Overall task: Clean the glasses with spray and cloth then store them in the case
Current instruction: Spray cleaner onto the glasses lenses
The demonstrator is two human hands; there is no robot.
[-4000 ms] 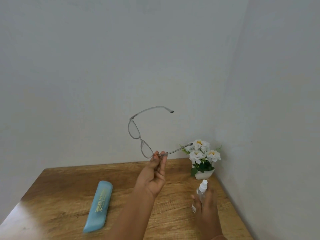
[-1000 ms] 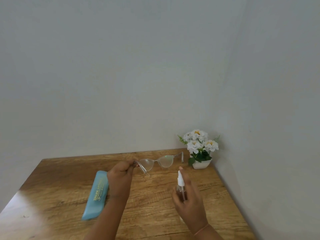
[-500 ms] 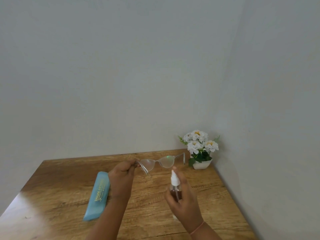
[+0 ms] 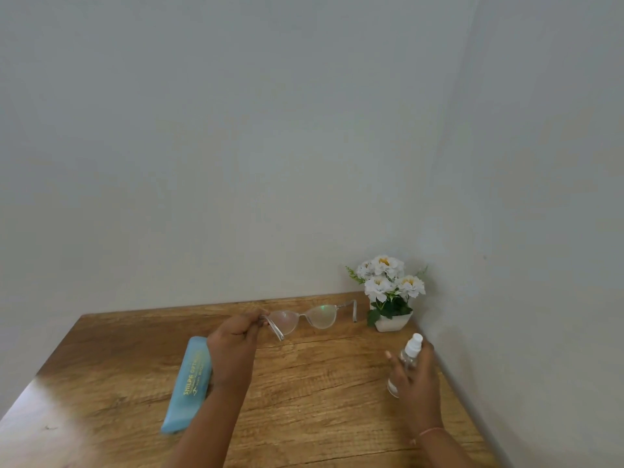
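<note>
While left hand (image 4: 233, 346) pinches temple, clear-framed glasses (image 4: 305, 319) unfolded, lenses glinting green.

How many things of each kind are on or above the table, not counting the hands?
glasses: 1
spray bottle: 1
case: 1
flower pot: 1
Total: 4

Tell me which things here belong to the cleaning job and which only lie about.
For the job: glasses, held by the left hand; spray bottle, held by the right hand; blue case on the table.
Lying about: pot of white flowers.
</note>
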